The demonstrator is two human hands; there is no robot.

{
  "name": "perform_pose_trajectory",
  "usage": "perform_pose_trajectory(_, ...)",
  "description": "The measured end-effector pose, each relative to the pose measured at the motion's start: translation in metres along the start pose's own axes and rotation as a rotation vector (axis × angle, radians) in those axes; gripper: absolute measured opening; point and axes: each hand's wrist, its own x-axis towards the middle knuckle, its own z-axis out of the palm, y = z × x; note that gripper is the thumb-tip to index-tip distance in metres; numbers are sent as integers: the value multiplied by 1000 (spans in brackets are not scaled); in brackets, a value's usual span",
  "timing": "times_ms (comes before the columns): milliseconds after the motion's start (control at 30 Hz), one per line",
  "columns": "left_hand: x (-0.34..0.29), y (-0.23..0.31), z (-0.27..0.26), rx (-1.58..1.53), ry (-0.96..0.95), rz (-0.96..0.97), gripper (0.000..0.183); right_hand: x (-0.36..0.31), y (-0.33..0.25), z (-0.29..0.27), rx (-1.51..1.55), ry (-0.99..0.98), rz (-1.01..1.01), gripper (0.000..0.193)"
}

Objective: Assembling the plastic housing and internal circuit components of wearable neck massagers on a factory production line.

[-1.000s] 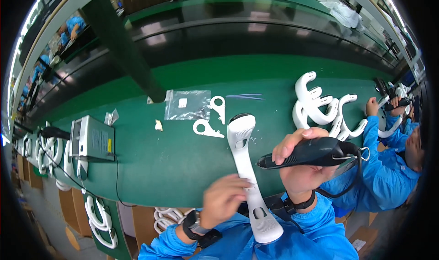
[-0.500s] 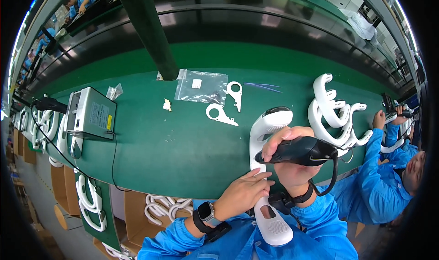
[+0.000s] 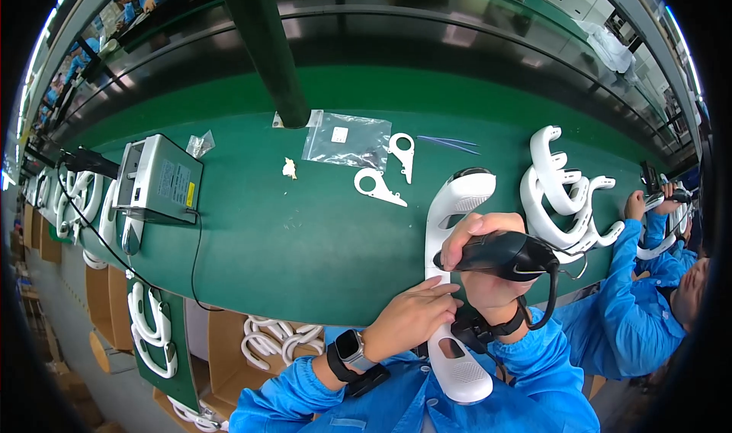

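Note:
A long white curved plastic housing (image 3: pixel 457 368) with perforated, wider ends lies in front of me, its far end on the green table and its near end over the edge by my body. My left hand (image 3: pixel 415 311) lies across its middle, fingers bent over the stem and gripping it. Wrapped in my right hand (image 3: pixel 488 284) is a black corded electric screwdriver (image 3: pixel 499 255), held nearly level above the housing. Its front end points left, over the stem; the bit and any screw cannot be made out. The cord loops down beside my right wrist.
Two white ring-shaped parts (image 3: pixel 379 188), a clear plastic bag (image 3: pixel 347 139) and blue tweezers (image 3: pixel 450 143) lie beyond the housing. White curved housings (image 3: pixel 560 197) are stacked to the right, near a co-worker (image 3: pixel 625 303). At left stands a power box (image 3: pixel 158 180). A green post (image 3: pixel 267 59) rises behind.
The view has shifted slightly, so table items appear a little further right. Both hands keep their grip, and the screwdriver stays over the housing.

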Motion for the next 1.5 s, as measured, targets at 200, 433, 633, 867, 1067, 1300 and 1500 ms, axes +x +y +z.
perform_pose_trajectory(200,-2,-4,9,-54,81,-49,16,0,-5,-3,104,48,-32,76)
perform_pose_trajectory(433,7,-6,12,-3,244,6,12,-3,-28,-12,254,240,-79,80)
perform_pose_trajectory(633,17,12,3,57,619,-203,7,-5,-54,-20,238,285,-160,67)
perform_pose_trajectory(867,30,14,13,73,542,-185,8,-17,-59,-32,333,259,-126,70)
perform_pose_trajectory(1067,37,8,14,159,439,0,6,-29,-80,-90,-172,732,-342,66)
perform_pose_trajectory(1300,34,7,9,93,414,-24,5,-117,-70,-176,-254,1059,-19,57)
perform_pose_trajectory(1500,29,10,6,-17,373,-9,7,-165,-30,-111,428,978,644,59)
